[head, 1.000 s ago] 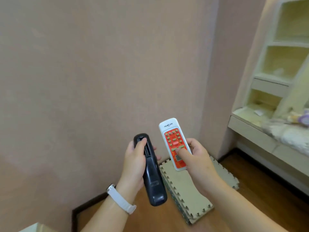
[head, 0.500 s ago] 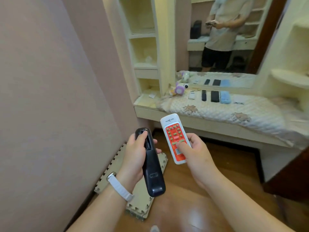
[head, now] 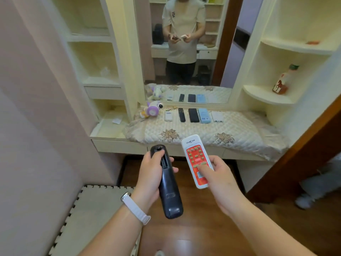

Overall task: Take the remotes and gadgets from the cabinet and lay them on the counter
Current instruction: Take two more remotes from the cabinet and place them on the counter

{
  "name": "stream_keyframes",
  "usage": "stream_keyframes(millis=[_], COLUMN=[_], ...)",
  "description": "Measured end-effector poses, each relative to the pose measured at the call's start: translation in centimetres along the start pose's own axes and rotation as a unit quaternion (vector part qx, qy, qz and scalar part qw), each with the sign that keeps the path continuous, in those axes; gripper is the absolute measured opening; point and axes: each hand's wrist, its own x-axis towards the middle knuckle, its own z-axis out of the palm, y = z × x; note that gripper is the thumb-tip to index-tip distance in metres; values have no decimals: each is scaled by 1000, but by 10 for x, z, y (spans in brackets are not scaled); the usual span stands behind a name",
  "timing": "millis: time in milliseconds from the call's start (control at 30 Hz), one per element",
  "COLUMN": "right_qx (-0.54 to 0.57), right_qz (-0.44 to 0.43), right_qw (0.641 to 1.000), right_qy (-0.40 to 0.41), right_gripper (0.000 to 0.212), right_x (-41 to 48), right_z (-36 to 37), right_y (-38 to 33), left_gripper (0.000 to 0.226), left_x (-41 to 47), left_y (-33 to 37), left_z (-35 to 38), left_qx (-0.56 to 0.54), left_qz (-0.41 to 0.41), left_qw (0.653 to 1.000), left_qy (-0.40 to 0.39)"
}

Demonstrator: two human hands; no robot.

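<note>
My left hand (head: pixel 150 177) grips a long black remote (head: pixel 168 189), back side up with its battery bay uncovered. My right hand (head: pixel 218 179) holds a white remote with a red keypad (head: pixel 194 156), thumb pressed on its face. Both are held above the wooden floor, short of the counter (head: pixel 239 130), which is covered by a quilted cloth. In a row on that cloth lie a small white remote (head: pixel 168 115), a slim black remote (head: pixel 181 114), a wide black gadget (head: pixel 193 115), a light blue remote (head: pixel 204 115) and a white flat gadget (head: pixel 217 116).
A purple toy (head: pixel 153 110) sits at the row's left end. A mirror (head: pixel 184 52) behind the counter reflects a person. Open shelves flank it; a bottle (head: pixel 283 80) stands on the right shelf. Foam mats (head: pixel 88 215) lean by the left wall. A brown door frame (head: pixel 304 145) is at right.
The view has swung from the bare wall to face the counter and mirror, now nearer. Both hands keep the same hold on their remotes.
</note>
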Motion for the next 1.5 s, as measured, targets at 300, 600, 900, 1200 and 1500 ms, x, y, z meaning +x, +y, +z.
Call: stream_keyframes(millis=[300,600,900,1200,1500], right_qx=[-25,9,52,58,53], right_qz=[16,50,81,119,192], right_qw=[998,992,991,989,980], right_qy=[58,118,92,58,0], right_gripper=[11,14,10,11,18], right_x=[84,144,252,354,416], right_z=[24,-24,-98,-196,-201], right_y=[-13,7,41,72,107], left_gripper=[18,21,16,19,19], left_x=[118,181,247,308,364], left_y=[15,0,-18,-34,-54], left_z=[3,68,160,280,295], left_qx=[-8,39,69,101,103], left_qz=[-48,-83,-83,-77,-141], left_qw=[998,992,994,992,984], left_qy=[-37,-83,-30,-24,40])
